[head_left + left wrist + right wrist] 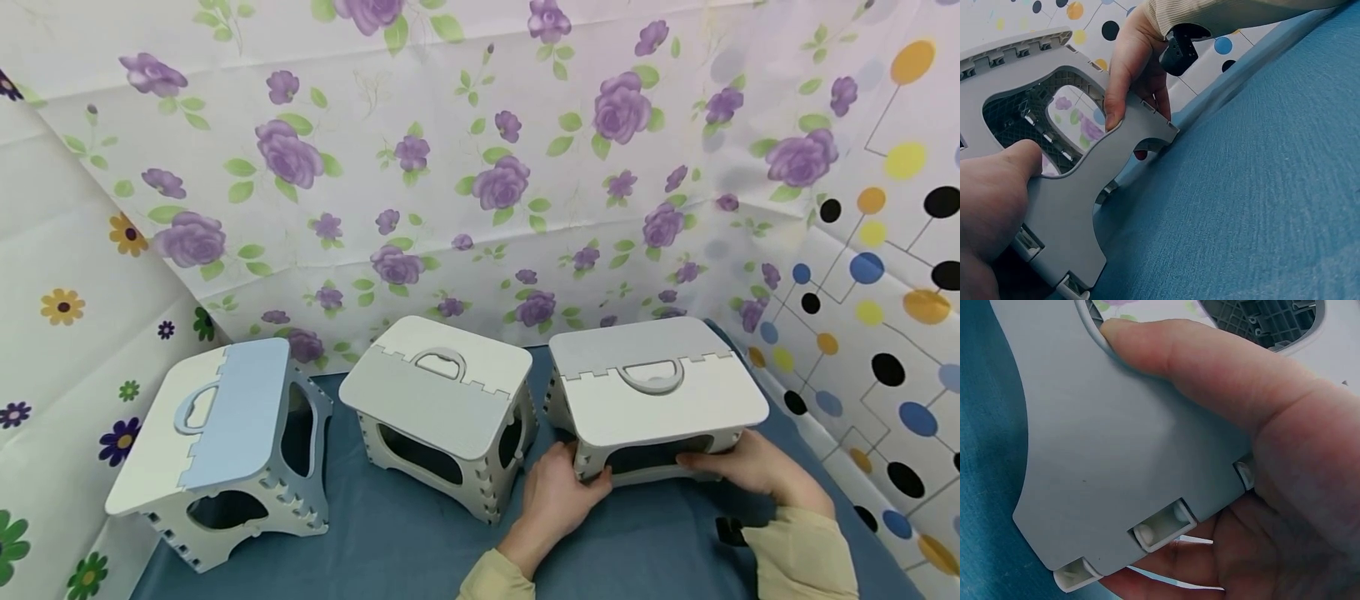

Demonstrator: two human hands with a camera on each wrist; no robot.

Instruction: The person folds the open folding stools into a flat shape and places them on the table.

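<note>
A folding step stool (675, 408), white and grey on top with a grey carry handle (658, 386), stands unfolded at the right in the head view. My left hand (558, 492) grips its front left leg, thumb across the front panel and fingers round the side. At the opposite front leg, my right hand (765, 471) grips the panel, thumb at the edge of the oval opening. The right wrist view shows that thumb (1166, 353) over the opening's rim, with the other fingers behind the panel. In the left wrist view, both hands hold the same panel (1075, 206).
Another white and grey folding stool (442, 392) stands in the middle, and a white and light blue one (243, 417) at the left. All rest on a blue cloth (405, 550). A flowered sheet (450, 167) hangs behind, and a dotted sheet (885, 375) borders the right.
</note>
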